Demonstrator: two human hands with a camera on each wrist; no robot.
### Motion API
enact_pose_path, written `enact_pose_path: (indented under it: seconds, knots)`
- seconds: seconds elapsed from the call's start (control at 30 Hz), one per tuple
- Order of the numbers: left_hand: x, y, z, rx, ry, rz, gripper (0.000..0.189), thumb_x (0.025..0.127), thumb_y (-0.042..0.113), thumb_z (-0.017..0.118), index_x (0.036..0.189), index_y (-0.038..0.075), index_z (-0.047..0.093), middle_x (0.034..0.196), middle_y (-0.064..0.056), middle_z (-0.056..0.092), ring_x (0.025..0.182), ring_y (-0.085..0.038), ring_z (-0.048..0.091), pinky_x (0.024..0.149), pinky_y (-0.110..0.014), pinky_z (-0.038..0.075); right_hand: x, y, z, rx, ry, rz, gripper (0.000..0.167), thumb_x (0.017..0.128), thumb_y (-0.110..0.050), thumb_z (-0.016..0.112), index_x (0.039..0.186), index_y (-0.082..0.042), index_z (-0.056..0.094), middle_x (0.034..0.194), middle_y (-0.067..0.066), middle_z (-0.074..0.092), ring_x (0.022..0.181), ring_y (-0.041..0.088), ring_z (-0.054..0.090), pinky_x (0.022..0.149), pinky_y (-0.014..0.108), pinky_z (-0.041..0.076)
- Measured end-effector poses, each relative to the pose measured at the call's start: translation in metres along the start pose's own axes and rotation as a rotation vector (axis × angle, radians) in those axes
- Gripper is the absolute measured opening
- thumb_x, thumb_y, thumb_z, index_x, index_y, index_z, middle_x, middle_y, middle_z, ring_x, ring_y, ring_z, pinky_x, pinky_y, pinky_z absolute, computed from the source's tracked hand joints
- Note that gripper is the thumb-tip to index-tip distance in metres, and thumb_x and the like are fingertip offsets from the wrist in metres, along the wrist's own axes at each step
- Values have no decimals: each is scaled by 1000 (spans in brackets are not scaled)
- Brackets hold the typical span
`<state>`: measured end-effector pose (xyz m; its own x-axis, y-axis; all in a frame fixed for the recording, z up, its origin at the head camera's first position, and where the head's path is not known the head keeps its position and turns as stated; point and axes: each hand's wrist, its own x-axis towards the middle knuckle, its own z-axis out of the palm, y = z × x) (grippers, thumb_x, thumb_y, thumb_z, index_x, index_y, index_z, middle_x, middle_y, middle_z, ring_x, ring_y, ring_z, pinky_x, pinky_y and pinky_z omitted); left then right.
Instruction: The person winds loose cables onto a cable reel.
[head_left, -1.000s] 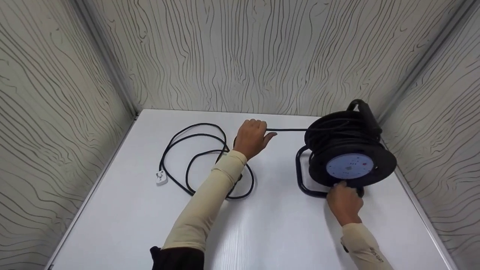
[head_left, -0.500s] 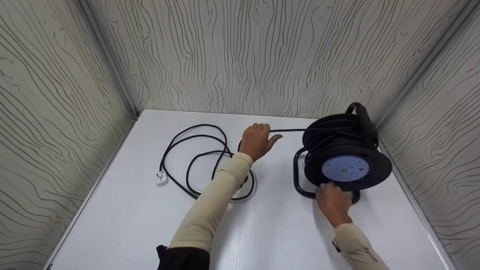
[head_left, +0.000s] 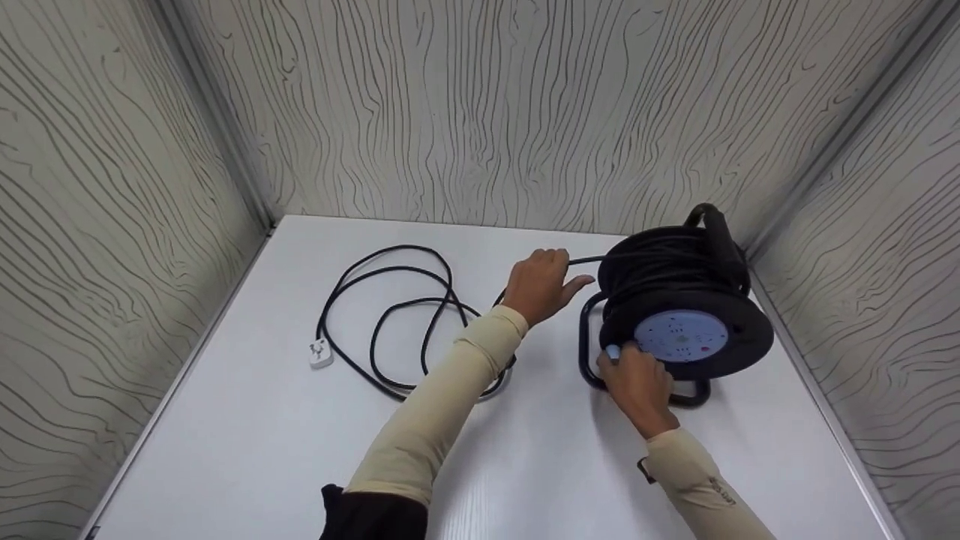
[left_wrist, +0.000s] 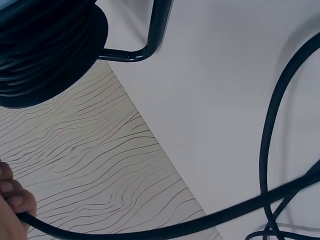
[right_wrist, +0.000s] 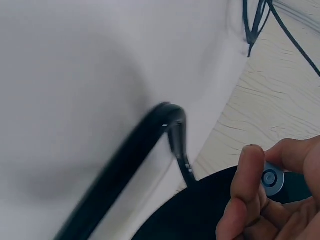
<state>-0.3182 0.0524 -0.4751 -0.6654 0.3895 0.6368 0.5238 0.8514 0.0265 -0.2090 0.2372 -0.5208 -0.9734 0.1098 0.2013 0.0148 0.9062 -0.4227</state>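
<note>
A black cable reel with a pale blue socket panel stands at the right of the table in the head view. My right hand pinches a light blue knob near the disc's left edge; the knob's round end shows between thumb and fingers in the right wrist view. Left of the reel, my left hand grips the black cable, its thumb sticking out to the side. The cable stretches from that hand to the drum. Beyond the hand, it trails to loose loops on the table.
The loops end at a white plug on the table's left. Under the reel is a black tubular stand, with a carry handle on top. Wood-grain panels enclose the white table at the back and sides.
The disc has turned clockwise, my right hand going left and up with the knob. My left hand has moved right along with the cable, closer to the reel. The reel has shifted slightly left.
</note>
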Motion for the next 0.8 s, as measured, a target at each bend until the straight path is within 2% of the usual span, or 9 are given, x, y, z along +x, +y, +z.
enact_pose_path:
  seconds: [0.13,0.33,0.53,0.63,0.8]
  knots:
    - [-6,-4,1,-13,-43,-18,51,101,61,49,86,14,60,68,3,59,59,-11,53,50,-27,48,3,-17,-13,9,27,-3,33,92,-29,63,75,-2,60,72,23,64,65,41,64,54,56,45]
    - [-10,-13,-2,11,-92,-29,50,102,61,48,85,15,59,66,5,56,57,-10,48,49,-26,44,12,-33,-48,40,102,1,34,94,-32,64,81,0,60,71,21,62,65,40,63,56,55,45]
    - [-6,-14,-7,34,-61,3,49,101,61,50,82,16,57,65,5,54,57,-10,46,47,-26,42,17,-30,-84,56,190,6,35,94,-33,67,81,-1,62,68,18,62,63,38,61,53,52,43]
    - [-6,-12,-9,83,-43,34,50,100,61,51,80,16,56,65,5,54,57,-10,46,45,-26,42,17,-24,-99,66,183,31,38,95,-37,66,88,1,66,71,18,66,64,37,63,52,48,44]
    - [-5,-7,-9,165,-21,127,56,102,66,41,82,15,55,68,3,55,59,-12,49,44,-26,42,17,-14,-117,134,97,61,56,100,-44,60,117,8,66,73,12,73,63,27,70,53,40,46]
